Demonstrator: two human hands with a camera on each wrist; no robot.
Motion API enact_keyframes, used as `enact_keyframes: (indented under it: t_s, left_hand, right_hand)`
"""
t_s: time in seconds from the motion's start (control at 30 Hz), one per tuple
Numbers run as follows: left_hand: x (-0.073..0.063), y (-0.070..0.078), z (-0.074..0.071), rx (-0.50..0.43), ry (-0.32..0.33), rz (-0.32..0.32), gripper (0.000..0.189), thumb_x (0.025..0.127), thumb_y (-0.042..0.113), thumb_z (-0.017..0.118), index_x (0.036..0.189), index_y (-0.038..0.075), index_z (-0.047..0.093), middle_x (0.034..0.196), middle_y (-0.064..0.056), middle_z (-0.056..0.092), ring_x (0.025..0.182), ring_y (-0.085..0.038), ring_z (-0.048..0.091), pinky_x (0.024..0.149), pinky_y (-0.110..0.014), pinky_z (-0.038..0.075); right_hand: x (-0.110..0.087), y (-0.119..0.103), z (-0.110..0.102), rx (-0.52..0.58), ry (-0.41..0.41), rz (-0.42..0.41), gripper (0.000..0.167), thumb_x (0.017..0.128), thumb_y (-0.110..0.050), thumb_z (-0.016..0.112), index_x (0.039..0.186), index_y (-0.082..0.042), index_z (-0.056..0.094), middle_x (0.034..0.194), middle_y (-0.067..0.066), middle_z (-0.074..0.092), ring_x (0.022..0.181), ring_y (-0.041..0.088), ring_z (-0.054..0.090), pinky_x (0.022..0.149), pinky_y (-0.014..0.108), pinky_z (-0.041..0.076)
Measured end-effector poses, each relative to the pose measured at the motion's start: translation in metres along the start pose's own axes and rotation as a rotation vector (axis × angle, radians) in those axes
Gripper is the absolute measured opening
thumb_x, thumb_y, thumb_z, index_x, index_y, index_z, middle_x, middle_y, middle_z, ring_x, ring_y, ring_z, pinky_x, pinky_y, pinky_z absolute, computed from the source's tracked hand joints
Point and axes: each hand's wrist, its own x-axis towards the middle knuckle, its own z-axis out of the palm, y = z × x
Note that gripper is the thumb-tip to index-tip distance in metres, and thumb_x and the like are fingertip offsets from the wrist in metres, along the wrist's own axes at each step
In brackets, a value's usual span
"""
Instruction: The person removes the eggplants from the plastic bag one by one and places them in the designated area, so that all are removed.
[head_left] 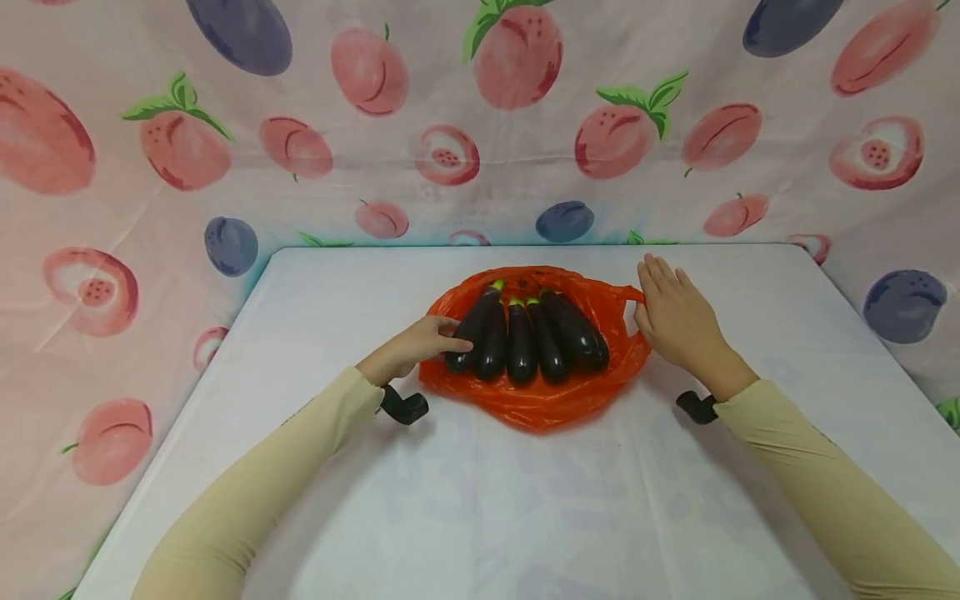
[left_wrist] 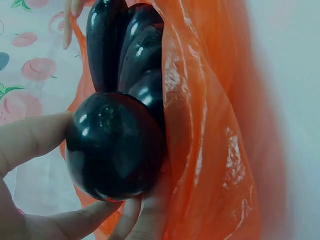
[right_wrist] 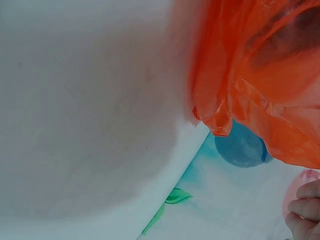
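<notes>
A: Please, begin with what is nearest to us.
B: On the near side of the orange bag [head_left: 525, 408] there is the white table [head_left: 525, 517]. Then, at the left edge of the bag, comes the left hand [head_left: 422, 343].
A: How is its grip?
B: It pinches the leftmost eggplant [head_left: 476, 321] at the round end, with the thumb [left_wrist: 35, 137] on one side and the fingers on the opposite side.
A: And where does this eggplant lie from the grip?
B: It lies on the bag's left part. Its long axis goes away from the hand, toward the far middle of the bag, where its green stem [head_left: 497, 285] is. I judge this is the important relation: the hand has only the near end, so the heavier length may swing.
A: Its neighbours?
B: The other eggplants [head_left: 521, 346] spread like a fan in the bag's middle and right.
A: The right hand [head_left: 675, 321]?
B: It is beyond the bag's right edge, next to the handle [head_left: 632, 293], flat, its fingers straight. Whether it touches the handle, I cannot tell. The left hand is clearly nearer to the pinched eggplant.
A: Farthest?
B: Behind the bag, the fruit-patterned cloth [head_left: 517, 192].
</notes>
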Motion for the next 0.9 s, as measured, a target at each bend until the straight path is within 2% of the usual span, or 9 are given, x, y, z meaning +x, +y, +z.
enact_keyframes:
  t_s: [0.2, 0.33, 0.67, 0.9]
  left_hand:
    - [-0.005, 0.001, -0.001, -0.063, -0.042, 0.012, 0.059, 0.091, 0.017, 0.060, 0.141, -0.002, 0.035, 0.136, -0.021, 0.043, 0.116, -0.030, 0.052, 0.104, -0.042, 0.044]
    - [-0.008, 0.002, -0.002, -0.099, -0.058, 0.013, 0.059, 0.092, 0.015, 0.058, 0.142, -0.003, 0.034, 0.138, -0.022, 0.039, 0.118, -0.031, 0.050, 0.106, -0.044, 0.042]
    - [-0.010, 0.004, -0.006, -0.120, -0.059, 0.024, 0.058, 0.088, 0.009, 0.061, 0.141, -0.002, 0.037, 0.133, -0.022, 0.047, 0.113, -0.030, 0.052, 0.103, -0.042, 0.045]
    - [-0.015, 0.006, -0.012, -0.098, -0.060, 0.052, 0.061, 0.087, 0.008, 0.062, 0.142, -0.001, 0.036, 0.136, -0.022, 0.046, 0.115, -0.032, 0.055, 0.102, -0.042, 0.046]
  right_hand:
    - [0.001, 0.000, 0.000, 0.001, -0.011, 0.001, 0.055, 0.096, -0.016, 0.037, 0.141, 0.014, 0.026, 0.148, 0.032, 0.025, 0.138, 0.045, 0.025, 0.115, 0.057, 0.020]
    - [0.000, 0.001, 0.001, 0.005, -0.013, 0.002, 0.055, 0.096, -0.016, 0.038, 0.141, 0.014, 0.026, 0.148, 0.032, 0.025, 0.138, 0.045, 0.025, 0.114, 0.057, 0.020]
    - [0.000, 0.005, 0.006, 0.012, -0.013, 0.015, 0.057, 0.095, -0.018, 0.037, 0.141, 0.014, 0.026, 0.149, 0.031, 0.024, 0.139, 0.044, 0.023, 0.116, 0.056, 0.018]
    - [0.000, 0.006, 0.009, 0.014, -0.012, 0.017, 0.057, 0.095, -0.018, 0.038, 0.141, 0.014, 0.027, 0.149, 0.030, 0.025, 0.139, 0.044, 0.024, 0.115, 0.056, 0.019]
